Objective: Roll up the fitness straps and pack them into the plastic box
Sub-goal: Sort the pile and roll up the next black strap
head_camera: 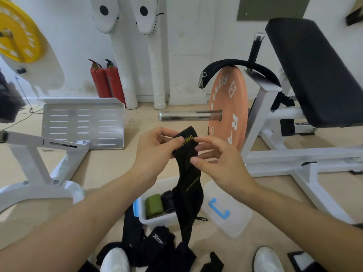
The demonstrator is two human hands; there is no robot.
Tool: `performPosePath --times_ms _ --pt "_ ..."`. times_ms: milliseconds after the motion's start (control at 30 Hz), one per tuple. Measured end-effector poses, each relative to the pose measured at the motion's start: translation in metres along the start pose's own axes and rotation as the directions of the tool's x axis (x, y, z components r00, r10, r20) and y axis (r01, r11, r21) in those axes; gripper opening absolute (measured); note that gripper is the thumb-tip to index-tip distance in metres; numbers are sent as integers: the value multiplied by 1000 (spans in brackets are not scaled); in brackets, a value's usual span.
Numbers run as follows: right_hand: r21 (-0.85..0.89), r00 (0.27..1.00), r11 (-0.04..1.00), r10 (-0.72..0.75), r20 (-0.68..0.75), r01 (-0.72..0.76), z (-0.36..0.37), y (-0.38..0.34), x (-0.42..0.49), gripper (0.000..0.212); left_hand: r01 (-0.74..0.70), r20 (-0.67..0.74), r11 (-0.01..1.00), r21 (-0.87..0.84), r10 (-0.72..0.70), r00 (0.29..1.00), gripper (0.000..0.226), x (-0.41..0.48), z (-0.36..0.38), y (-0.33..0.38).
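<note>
**Black strap in hand above the box; roll not yet formed**

- Landmark: the plastic box (pixel 157 219), which stands open on the floor (pixel 110 163).
- The black strap (pixel 188 193) is held up above the box. Its top end, printed with yellow lettering, is highest, and the rest hangs down in front of the box, with the tail reaching the floor on the near side.
- Left grip (pixel 155 152): clamped on the top end of the strap, which is pinched between thumb and curled fingers.
- Right grip (pixel 220 163): also closed on the strap just below the top end. The thumb is laid on the front edge and the fingers are curled behind. This hold is judged to be light.
- Inside the box a green roll (pixel 154 207) and a dark roll (pixel 168 202) are seen side by side.
- The lid (pixel 225 211) lies just right of the box.
- Loose black straps (pixel 155 244) are heaped on the near side of the box.

Handling (judgement):
- The strap is taken to be light, soft woven cloth with no stiffness. It drapes and twists freely, so edges are likely to wander while it is rolled.
- It is best held at the top end, edges pinched square, and wound tightly towards the tail under slight tension.
- A loose roll is expected to spring open once released into the box.
- No fragility is expected, and little slip.
</note>
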State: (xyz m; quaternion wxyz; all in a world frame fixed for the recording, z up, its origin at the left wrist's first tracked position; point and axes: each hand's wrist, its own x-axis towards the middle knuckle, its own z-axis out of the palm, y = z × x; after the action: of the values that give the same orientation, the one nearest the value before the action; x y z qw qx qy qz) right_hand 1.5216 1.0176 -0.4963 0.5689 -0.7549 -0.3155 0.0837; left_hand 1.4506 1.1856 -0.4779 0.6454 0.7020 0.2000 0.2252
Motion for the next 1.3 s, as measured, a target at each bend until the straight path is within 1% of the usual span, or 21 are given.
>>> performPosePath --times_ms 67,133,200,267,333,367,433,467,533,600,633,700,767,800,833,900,967,1067,1133,1200,1300 --pt "57 1000 998 20 7 -20 6 -1 -2 54 67 0 983 -170 -68 998 8 -3 2 3" --pt "189 999 981 44 4 -44 10 -3 -3 55 139 39 953 -270 -133 990 9 -7 6 5" --pt "323 997 944 71 -5 -65 10 -7 -3 50 179 82 940 -291 -162 983 10 -9 9 5" --pt "387 996 920 79 -29 -62 9 -9 -2 45 182 127 942 -280 -152 980 12 -10 9 6" --pt "406 995 912 90 -42 -65 6 -8 1 43 154 170 958 -243 -115 979 13 -11 7 8" --pt "407 994 910 98 -41 -73 4 -8 2 42 118 183 973 -196 -82 980 11 -11 6 8" --pt "406 993 909 115 -32 -92 2 -5 4 43 -2 171 1000 -24 6 985 11 -11 4 7" --pt "408 993 908 116 -19 -98 0 -3 6 44 -61 158 996 62 50 986 13 -9 3 6" --pt "416 995 904 90 39 -98 -6 -2 11 45 -128 139 980 151 107 985 16 -2 -1 5" --pt "420 991 902 49 127 -99 -14 -3 15 44 -148 163 975 167 121 979 19 6 -8 6" --pt "414 984 904 35 174 -105 -18 -3 17 44 -139 214 978 157 103 971 26 9 -12 6" --pt "390 966 912 24 256 -126 -26 -4 19 43 -88 389 990 112 38 920 42 12 -17 7" --pt "362 953 922 22 302 -135 -32 -6 20 42 -32 539 997 70 -11 842 46 12 -19 7" --pt "350 950 927 21 312 -136 -34 -7 19 42 -17 578 998 54 -18 816 46 11 -19 7" --pt "343 952 929 29 306 -138 -35 -7 19 42 -15 589 999 43 -14 808 46 10 -19 5" --pt "348 969 925 67 239 -150 -35 -6 19 38 -47 562 999 22 27 827 46 8 -18 2" --pt "375 980 914 95 175 -155 -31 -1 21 31 -118 505 993 9 97 858 43 5 -13 -1" --pt "370 978 915 100 180 -162 -24 3 18 28 -189 361 982 7 174 916 35 4 -7 -6" --pt "352 974 923 79 214 -153 -20 1 15 33 -245 306 969 14 229 924 34 6 -5 -9" --pt "344 967 929 49 250 -137 -15 0 11 40 -301 299 952 53 273 915 31 5 -3 -11" --pt "343 961 927 54 273 -150 -10 0 8 59 -274 336 960 63 238 911 27 -1 4 -12"
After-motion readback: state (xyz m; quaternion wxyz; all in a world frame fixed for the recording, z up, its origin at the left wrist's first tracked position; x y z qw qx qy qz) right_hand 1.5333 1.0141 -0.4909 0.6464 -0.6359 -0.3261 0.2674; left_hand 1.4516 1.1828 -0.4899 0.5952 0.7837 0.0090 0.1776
